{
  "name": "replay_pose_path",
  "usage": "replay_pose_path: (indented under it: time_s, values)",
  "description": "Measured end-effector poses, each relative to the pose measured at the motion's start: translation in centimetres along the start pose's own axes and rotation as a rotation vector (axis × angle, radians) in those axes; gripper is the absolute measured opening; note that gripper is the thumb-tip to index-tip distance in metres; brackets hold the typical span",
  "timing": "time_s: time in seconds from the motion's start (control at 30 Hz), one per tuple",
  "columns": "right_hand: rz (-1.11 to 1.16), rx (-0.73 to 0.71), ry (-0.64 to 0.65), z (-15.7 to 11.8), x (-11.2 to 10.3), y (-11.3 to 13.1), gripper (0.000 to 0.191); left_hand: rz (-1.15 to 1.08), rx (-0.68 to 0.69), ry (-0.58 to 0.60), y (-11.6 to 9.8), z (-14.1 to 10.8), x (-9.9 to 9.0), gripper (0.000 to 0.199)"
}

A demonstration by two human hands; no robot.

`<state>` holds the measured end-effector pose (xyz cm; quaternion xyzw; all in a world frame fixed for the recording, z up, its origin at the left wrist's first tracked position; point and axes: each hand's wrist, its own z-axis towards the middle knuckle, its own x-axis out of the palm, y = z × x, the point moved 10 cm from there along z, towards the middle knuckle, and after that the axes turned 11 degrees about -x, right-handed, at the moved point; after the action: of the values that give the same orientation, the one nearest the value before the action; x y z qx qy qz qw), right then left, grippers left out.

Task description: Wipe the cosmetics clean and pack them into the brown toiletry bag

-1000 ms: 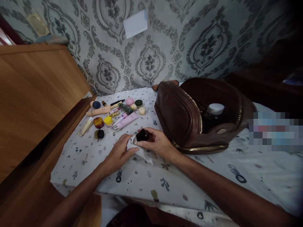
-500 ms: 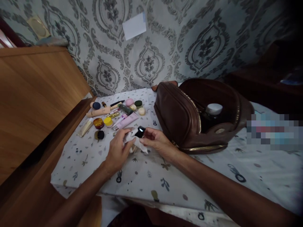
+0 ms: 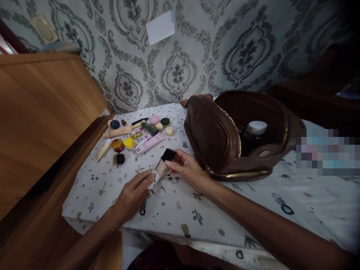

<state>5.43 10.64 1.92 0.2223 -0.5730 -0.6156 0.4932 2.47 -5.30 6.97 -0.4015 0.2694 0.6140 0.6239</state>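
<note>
Right now a small bottle (image 3: 160,168) with a pale body and a black cap (image 3: 168,154) is held aslant in front of the person, cap end up and to the right; whether its base touches the bench (image 3: 208,225) I can't tell. The right hand (image 3: 185,167) pinches it around the cap end, between thumb and fingers. The left hand (image 3: 133,193) is closed on a crumpled white wipe (image 3: 153,180), pressed to the lower end of the bottle.

Just beyond the hands lies a lilac tube (image 3: 152,144), with a dark green tube (image 3: 150,128) behind it. Off to the left are a yellow-lidded jar (image 3: 129,143), an amber jar (image 3: 117,144), a black-lidded jar (image 3: 119,159) and a cream tube (image 3: 101,150), near a long peach tube (image 3: 119,132).

To the right sits a brown bag (image 3: 206,135), unzipped and gaping, with a white-lidded jar (image 3: 257,128) inside. A pale cloth printed with leaves covers the bench. A wooden cupboard (image 3: 42,101) stands along the left, and behind everything rises a grey patterned wall (image 3: 202,48), with a white paper (image 3: 160,27) on it.
</note>
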Motion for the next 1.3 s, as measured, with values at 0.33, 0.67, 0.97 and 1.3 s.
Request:
replay_pose_path:
  time_s: [0.33, 0.67, 0.97, 1.3]
  values:
    - [0.059, -0.004, 0.129, 0.2, 2.0, -0.2, 0.040, -0.177, -0.159, 0.010, 1.6, 1.0, -1.1, 0.040]
    - [-0.112, -0.083, 0.223, 1.8, 4.4, 0.7, 0.030, -0.225, -0.306, -0.207, 3.2, 6.2, -5.9, 0.018]
    - [0.032, -0.073, 0.326, 1.2, 5.7, -1.3, 0.048, -0.327, -0.424, 0.008, 5.4, 1.1, -0.7, 0.017]
    - [-0.008, -0.109, 0.345, 1.2, 6.0, -1.4, 0.044, -0.146, -0.218, -0.183, 2.3, 4.0, -6.0, 0.023]
